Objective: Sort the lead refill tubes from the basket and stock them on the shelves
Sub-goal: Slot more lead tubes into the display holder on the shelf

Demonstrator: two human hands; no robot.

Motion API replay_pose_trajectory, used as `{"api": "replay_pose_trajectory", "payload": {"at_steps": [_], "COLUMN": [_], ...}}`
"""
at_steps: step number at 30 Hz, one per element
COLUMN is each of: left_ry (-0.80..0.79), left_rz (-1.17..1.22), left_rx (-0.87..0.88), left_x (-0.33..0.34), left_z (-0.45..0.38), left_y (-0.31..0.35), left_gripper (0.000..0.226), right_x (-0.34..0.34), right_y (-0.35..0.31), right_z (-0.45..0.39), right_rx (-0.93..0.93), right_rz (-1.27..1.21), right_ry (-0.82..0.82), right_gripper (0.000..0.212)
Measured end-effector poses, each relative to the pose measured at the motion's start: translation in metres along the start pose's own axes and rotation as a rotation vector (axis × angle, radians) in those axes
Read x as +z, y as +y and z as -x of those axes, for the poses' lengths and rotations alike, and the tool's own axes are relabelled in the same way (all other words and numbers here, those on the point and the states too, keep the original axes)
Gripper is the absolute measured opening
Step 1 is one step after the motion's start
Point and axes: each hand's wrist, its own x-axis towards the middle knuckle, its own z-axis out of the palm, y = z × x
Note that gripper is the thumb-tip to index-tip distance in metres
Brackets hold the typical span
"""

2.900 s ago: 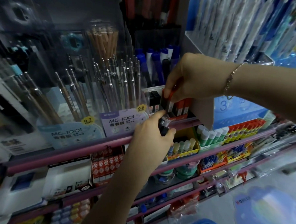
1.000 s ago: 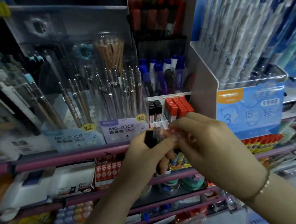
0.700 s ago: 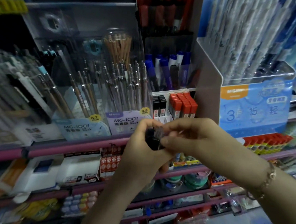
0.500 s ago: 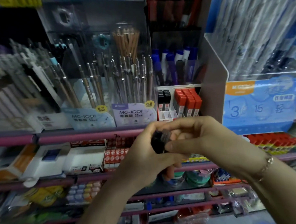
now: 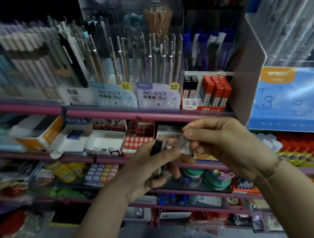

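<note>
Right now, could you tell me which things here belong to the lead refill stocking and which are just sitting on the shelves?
Job:
left hand gripping black-capped refill tubes
right hand pinching one clear tube
refill display box, black and red rows

Bystanders:
MG-1001 mechanical pencils
blue markers
correction tape boxes

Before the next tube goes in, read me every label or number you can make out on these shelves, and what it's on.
"0.7 mm" on the yellow sticker of the left pencil display.
"MG-1001" on that display's blue card.
"0.5 mm" on the yellow sticker of the right pencil display.
"MG-1001" on its lilac card.
"3" on the blue pen-display panel; the rest is blurred.
Print on the lead refill tubes and the lower-shelf boxes is too small to read.
</note>
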Motion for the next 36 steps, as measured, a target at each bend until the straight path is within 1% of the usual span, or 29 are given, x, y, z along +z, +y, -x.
{"api": "replay_pose_trajectory", "payload": {"at_steps": [4,7,8,10,12,15,17,18,20,22,23,25,27,31,34,36], "left_ry": [0.125,0.258,0.318,0.436,0.495,0.463,0.440,0.436,0.420,0.394,0.393,0.409,0.405,0.298,0.247,0.254], "left_rz": [0.108,0.206,0.206,0.106,-0.076,-0.337,-0.405,-0.382,-0.261,-0.200,-0.214,-0.275,-0.291,-0.300,-0.320,-0.404], "left_rx": [0.034,0.063,0.073,0.092,0.096,0.123,0.161,0.175,0.192,0.212,0.220,0.233,0.242,0.230,0.218,0.224], "left_x": [-0.002,-0.002,-0.001,-0.001,-0.003,-0.005,-0.008,-0.009,-0.012,-0.014,-0.016,-0.019,-0.023,-0.027,-0.029,-0.030], "left_z": [0.007,0.006,0.005,0.004,0.003,0.003,0.005,0.005,0.006,0.006,0.006,0.006,0.006,0.007,0.006,0.005], "left_y": [-0.012,-0.015,-0.015,-0.015,-0.012,-0.003,0.007,0.012,0.019,0.023,0.024,0.027,0.031,0.042,0.049,0.053], "left_gripper": [0.018,0.023,0.025,0.023,0.014,0.009,0.010,0.012,0.019,0.017,0.014,0.011,0.016,0.025,0.026,0.022], "right_x": [-0.001,0.000,0.000,0.001,0.001,0.003,0.007,0.009,0.014,0.019,0.022,0.029,0.032,0.037,0.041,0.044], "right_y": [0.001,0.007,0.009,0.015,0.017,0.017,0.015,0.014,0.013,0.016,0.018,0.019,0.019,0.020,0.020,0.019], "right_z": [0.003,0.004,0.004,0.005,0.005,0.004,0.003,0.002,0.000,-0.001,-0.002,-0.002,-0.003,-0.005,-0.005,-0.005], "right_rx": [-0.015,-0.063,-0.072,-0.083,-0.083,-0.067,-0.099,-0.117,-0.123,-0.089,-0.073,-0.041,0.007,0.101,0.112,0.108], "right_rz": [-0.027,0.015,0.058,0.209,0.405,0.537,0.563,0.506,0.263,0.049,-0.002,-0.060,-0.145,-0.322,-0.342,-0.314], "right_ry": [-0.007,0.053,0.077,0.132,0.179,0.167,0.152,0.143,0.126,0.113,0.101,0.058,0.020,-0.059,-0.088,-0.072], "right_gripper": [0.023,0.014,0.015,0.018,0.019,0.014,0.014,0.014,0.021,0.026,0.024,0.020,0.021,0.031,0.030,0.028]}}
